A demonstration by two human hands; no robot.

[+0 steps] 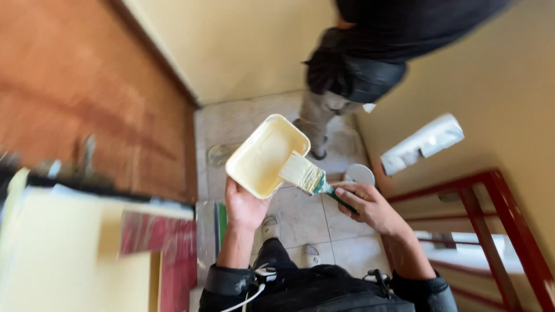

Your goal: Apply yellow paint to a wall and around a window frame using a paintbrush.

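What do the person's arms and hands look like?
Both forearms are bare. Dark sleeves are pushed up to around the elbows, bunched on each arm. The left hand and the right hand wear no gloves. A thin white cable runs near the left sleeve, across dark clothing.

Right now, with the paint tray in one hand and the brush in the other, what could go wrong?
1. The left hand holds the cream paint tray from below at one end, tilted; paint might spill onto the tiled floor.
2. The wet paintbrush in the right hand could drip past the tray's rim.
3. Another person stands close ahead; a bump seems possible.
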